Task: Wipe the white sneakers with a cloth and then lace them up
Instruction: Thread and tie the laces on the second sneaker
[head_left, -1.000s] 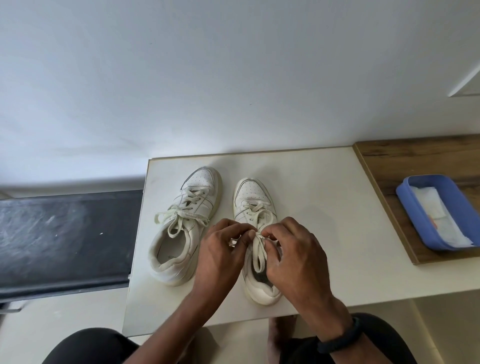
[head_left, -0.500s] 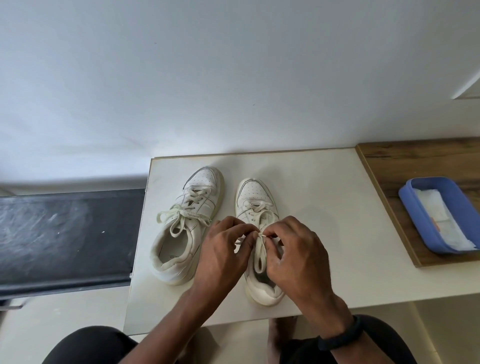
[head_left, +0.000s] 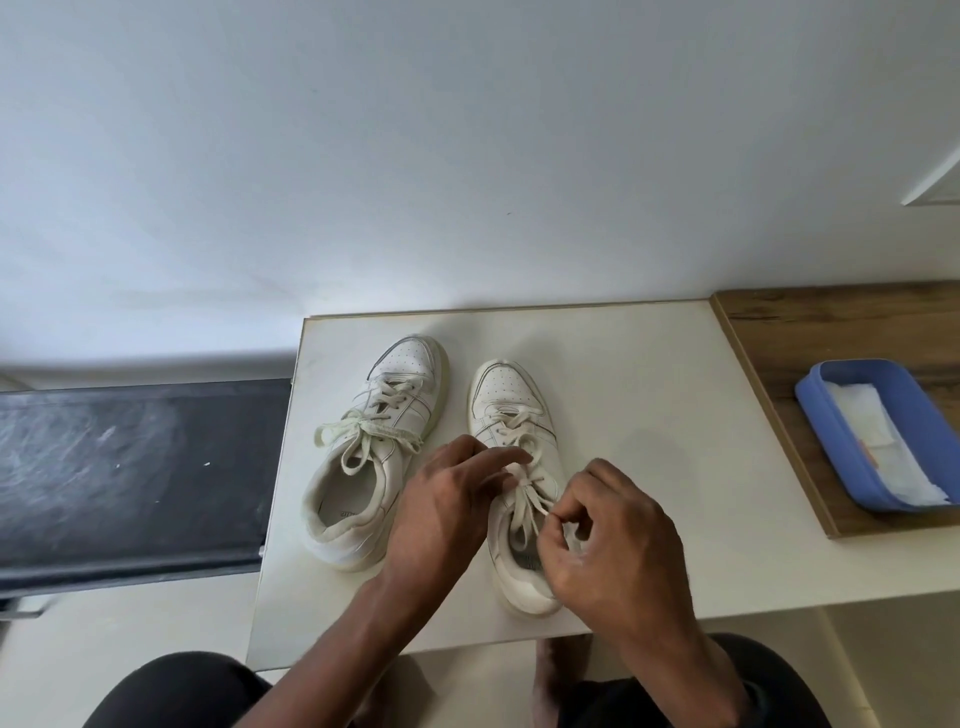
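Left sneaker (head_left: 387, 441) stands bow-tied beside right sneaker (head_left: 506, 400) (lace ends (head_left: 530, 512) loose), toes pointing away

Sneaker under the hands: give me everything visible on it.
The sneaker is white, leather-like, with a perforated toe and thick pale sole. It stands upright on the white table, toe pointing away, right of the other sneaker. Its laces are threaded; the left hand pinches them mid-shoe, the right hand pinches one strand near the collar.

Left hand (head_left: 447, 512) and right hand (head_left: 618, 551) hide part of the laces (head_left: 524, 501) on the right sneaker (head_left: 506, 395). Left of it, insole print in the left sneaker (head_left: 400, 374) is unreadable. To its right, the tray (head_left: 849, 457) runs off-frame.
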